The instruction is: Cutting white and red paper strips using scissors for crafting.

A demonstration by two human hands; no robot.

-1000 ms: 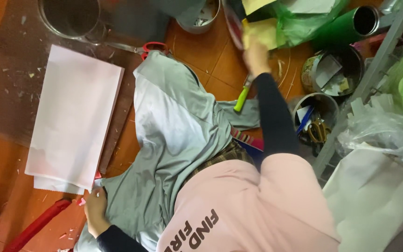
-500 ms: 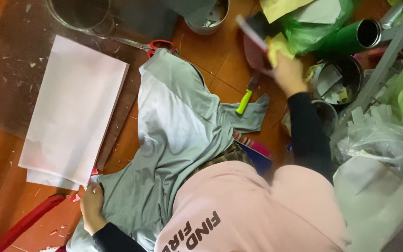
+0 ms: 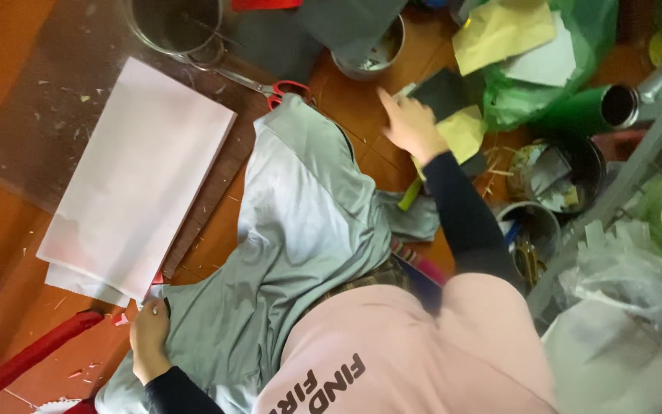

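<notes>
My left hand lies at the lower left on my grey trouser leg, its fingers curled at the near corner of a stack of white paper sheets. My right hand reaches out at the upper middle, with its dark sleeve trailing back to my pink top. Its fingers close on a dark grey sheet that rests against a yellow paper. Red-handled scissors lie just left of that hand, beyond my knee.
A transparent mat lies under the white sheets on the orange floor. Metal tins stand along the top. A green bag with paper scraps, a green tube, pots of offcuts and plastic wrap crowd the right. A red bar lies lower left.
My right hand swung from the top middle over to the green bag, then came back left and lower, now with a dark grey sheet. My left hand stayed at the paper's corner.
</notes>
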